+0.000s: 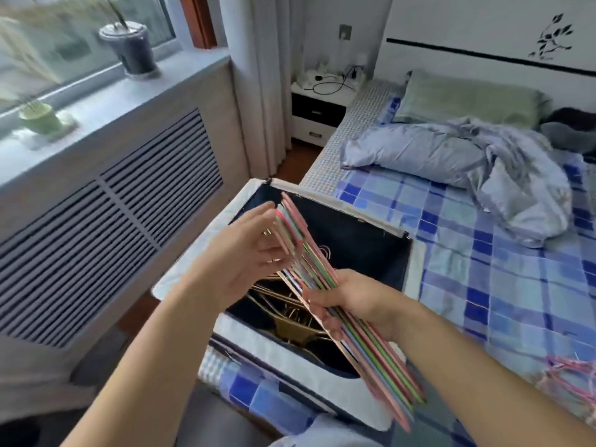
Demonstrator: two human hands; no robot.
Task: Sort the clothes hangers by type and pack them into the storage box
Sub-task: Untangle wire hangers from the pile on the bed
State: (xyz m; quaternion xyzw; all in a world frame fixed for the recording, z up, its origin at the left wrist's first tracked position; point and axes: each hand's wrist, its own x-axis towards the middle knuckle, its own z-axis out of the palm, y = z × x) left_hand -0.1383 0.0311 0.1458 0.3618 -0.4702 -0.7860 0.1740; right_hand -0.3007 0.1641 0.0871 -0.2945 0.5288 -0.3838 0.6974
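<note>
A stack of thin hangers (380, 359) in pink, green, blue and red is held flat above the open storage box (416, 269). My right hand (351, 301) grips the stack around its middle from the right. On the stack's upper left side is my left hand (245, 256), its fingers extended against the hangers. Inside the dark-lined box lie several gold metal hangers (283, 314), partly hidden by my hands. The box sits at the near left corner of the bed (503, 285).
A few pink hangers (567, 372) lie on the blue checked sheet at the right edge. A crumpled duvet (477, 166) and a green pillow (467, 98) fill the far bed. A radiator cover (106, 204) and a windowsill with pots stand left; a nightstand (319, 114) stands behind.
</note>
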